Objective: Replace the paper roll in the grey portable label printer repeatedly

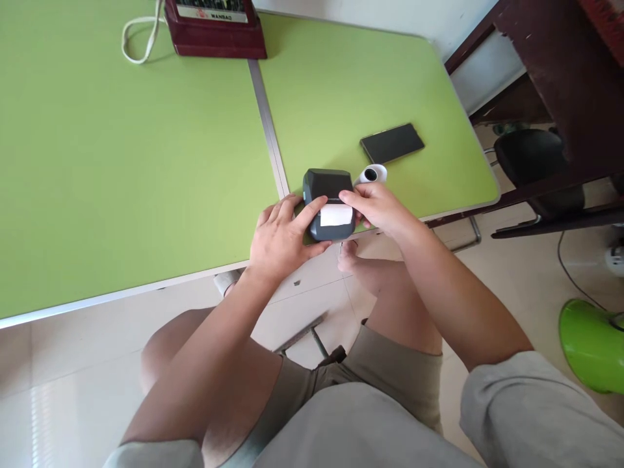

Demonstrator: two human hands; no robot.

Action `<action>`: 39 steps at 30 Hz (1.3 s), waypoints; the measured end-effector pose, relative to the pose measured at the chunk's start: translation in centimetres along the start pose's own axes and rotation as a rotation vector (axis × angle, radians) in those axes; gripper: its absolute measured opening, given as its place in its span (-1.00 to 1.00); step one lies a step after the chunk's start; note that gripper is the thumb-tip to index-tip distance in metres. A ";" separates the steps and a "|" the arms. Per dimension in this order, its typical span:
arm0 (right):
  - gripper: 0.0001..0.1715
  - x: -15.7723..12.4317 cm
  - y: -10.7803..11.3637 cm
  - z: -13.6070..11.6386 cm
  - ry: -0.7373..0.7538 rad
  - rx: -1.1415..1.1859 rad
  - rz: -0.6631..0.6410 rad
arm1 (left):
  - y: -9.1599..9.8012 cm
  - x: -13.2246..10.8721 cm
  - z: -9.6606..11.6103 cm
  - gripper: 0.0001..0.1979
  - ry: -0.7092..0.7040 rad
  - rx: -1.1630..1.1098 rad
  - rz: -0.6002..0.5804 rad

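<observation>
A small dark grey printer [327, 185] sits near the front edge of the green table [146, 162], with a strip of white paper [336, 214] coming out of its slot. My left hand [280, 237] grips the printer's left side, thumb across its front. My right hand [373, 208] holds the right side, fingers resting at the paper's upper edge. A white paper roll [371, 174] lies on the table just behind my right hand.
A black phone [391, 143] lies flat beyond the roll. A dark red appliance [214, 29] with a white cord [139, 39] stands at the table's far edge. A black chair [533, 162] and dark wooden furniture [565, 71] stand to the right, a green object [589, 344] on the floor.
</observation>
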State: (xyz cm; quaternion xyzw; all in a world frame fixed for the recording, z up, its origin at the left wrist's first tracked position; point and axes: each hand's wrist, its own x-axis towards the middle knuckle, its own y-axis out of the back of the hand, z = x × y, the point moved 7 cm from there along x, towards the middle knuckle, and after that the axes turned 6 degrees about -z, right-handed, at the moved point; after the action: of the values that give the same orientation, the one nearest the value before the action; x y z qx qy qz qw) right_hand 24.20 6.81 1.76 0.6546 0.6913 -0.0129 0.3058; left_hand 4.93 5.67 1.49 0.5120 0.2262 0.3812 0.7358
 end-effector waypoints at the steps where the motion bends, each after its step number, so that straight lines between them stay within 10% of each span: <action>1: -0.49 0.1 0.0 0.2 0.001 -0.010 -0.006 | 0.0 0.0 0.0 -0.14 0.006 -0.001 0.003; 10: -0.12 -0.5 -0.6 0.8 0.150 0.023 -0.116 | -0.3 0.2 -0.6 0.16 0.050 -0.046 -0.006; 21: -0.37 -0.4 -0.3 1.1 0.115 -0.064 -0.164 | 0.0 0.3 -1.0 0.10 0.066 -0.121 -0.010; 39: -0.66 -2.2 2.8 -6.6 0.617 -0.345 0.462 | 0.1 0.0 -0.1 0.10 0.060 -0.059 -0.051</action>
State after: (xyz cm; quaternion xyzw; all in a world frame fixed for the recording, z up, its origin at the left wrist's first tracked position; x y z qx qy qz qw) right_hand 23.95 7.98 9.18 0.7046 0.5777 0.3684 0.1845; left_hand 4.82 5.73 1.53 0.4725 0.2499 0.3842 0.7528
